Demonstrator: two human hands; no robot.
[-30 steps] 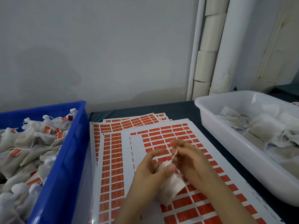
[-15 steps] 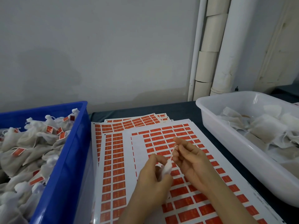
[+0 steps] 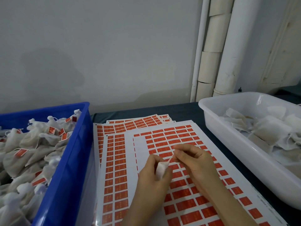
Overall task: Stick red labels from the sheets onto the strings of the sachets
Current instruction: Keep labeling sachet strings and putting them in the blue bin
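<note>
The dark worktop [image 3: 187, 111] carries red label sheets [image 3: 141, 144] at its middle. The left grip [image 3: 153, 176] curls round a sachet [image 3: 161, 169]; the right grip [image 3: 193, 162] pinches its string [image 3: 170, 159].

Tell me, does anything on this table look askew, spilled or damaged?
Only the label sheets: the stack is fanned out, with the top sheet lying at an angle to those beneath. Nothing looks spilled or torn; the sachets lie inside the blue crate and the white tub.

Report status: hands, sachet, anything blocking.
Left hand grips sachet. Right hand pinches its string, no label visible on it. Both over top label sheet; nothing in the way.
</note>
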